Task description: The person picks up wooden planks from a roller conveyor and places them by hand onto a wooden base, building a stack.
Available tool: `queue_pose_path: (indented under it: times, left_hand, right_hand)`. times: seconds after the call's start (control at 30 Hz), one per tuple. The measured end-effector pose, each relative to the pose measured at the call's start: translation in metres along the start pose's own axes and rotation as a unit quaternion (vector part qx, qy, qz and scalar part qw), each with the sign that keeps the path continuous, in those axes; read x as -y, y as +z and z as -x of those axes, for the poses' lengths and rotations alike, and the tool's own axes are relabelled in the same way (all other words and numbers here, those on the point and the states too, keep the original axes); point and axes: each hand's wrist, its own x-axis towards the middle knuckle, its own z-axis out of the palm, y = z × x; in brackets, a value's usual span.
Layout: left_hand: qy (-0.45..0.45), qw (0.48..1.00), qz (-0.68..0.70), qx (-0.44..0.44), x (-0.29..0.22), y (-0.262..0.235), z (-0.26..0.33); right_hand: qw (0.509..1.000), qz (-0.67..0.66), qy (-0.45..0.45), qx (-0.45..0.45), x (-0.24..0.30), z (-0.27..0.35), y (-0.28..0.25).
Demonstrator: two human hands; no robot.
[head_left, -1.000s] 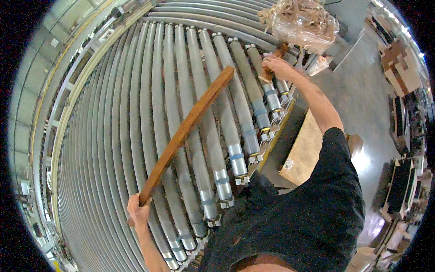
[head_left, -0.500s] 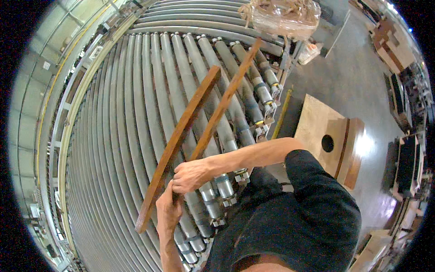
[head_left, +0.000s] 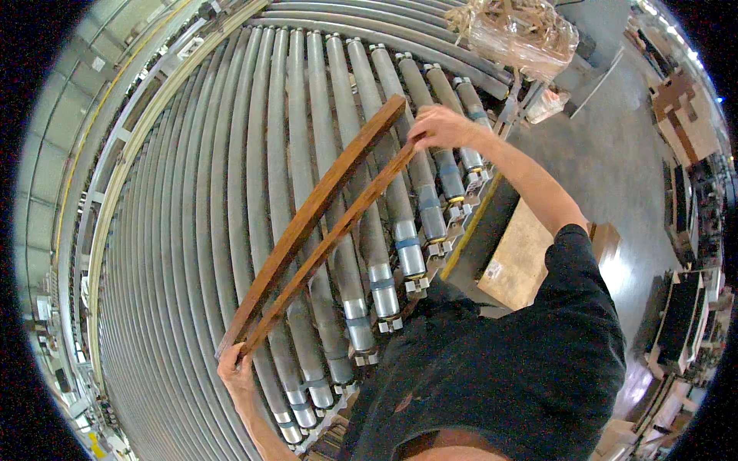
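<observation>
Two long brown wooden strips lie slantwise over the grey rollers, side by side with a narrow gap that widens toward the far end. My right hand [head_left: 443, 127] closes its fingers on the far end of the thinner strip [head_left: 339, 230]. At that strip's near end, my left hand [head_left: 236, 370] pinches it between thumb and fingers. The thicker strip [head_left: 307, 215] rests on the rollers to the left, its near end close beside my left fingertips. Whether those fingertips also touch it is hard to tell.
A roller conveyor [head_left: 219, 192] spreads under the strips, its metal roller ends along my side. Beyond it at the far right sits a plastic-wrapped bundle [head_left: 523, 38]. A wooden panel box [head_left: 516, 257] stands on the floor to the right, past a yellow-edged strip.
My hands, together near the middle before, have parted to opposite ends of the thinner strip. That strip's near end now lies close to the thicker strip's near end.
</observation>
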Motion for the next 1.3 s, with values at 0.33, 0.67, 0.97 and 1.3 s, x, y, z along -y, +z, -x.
queue_pose_path:
  times: [0.33,0.67,0.97,1.3]
  left_hand:
    - [0.045,0.987,-0.106,-0.113,0.001,-0.003,0.007]
    - [-0.049,0.981,-0.093,-0.163,0.037,0.008,0.028]
    - [-0.178,0.952,0.141,-0.204,0.051,0.024,0.024]
    - [-0.184,0.951,0.103,-0.226,0.064,0.034,0.015]
  right_hand:
    - [0.982,-0.045,0.017,-0.183,-0.008,-0.017,0.010]
    - [0.797,-0.457,0.250,-0.308,-0.047,-0.059,0.059]
    - [0.759,-0.510,0.277,-0.293,-0.059,-0.053,0.083]
    - [0.723,-0.485,0.331,-0.363,-0.033,-0.067,0.087]
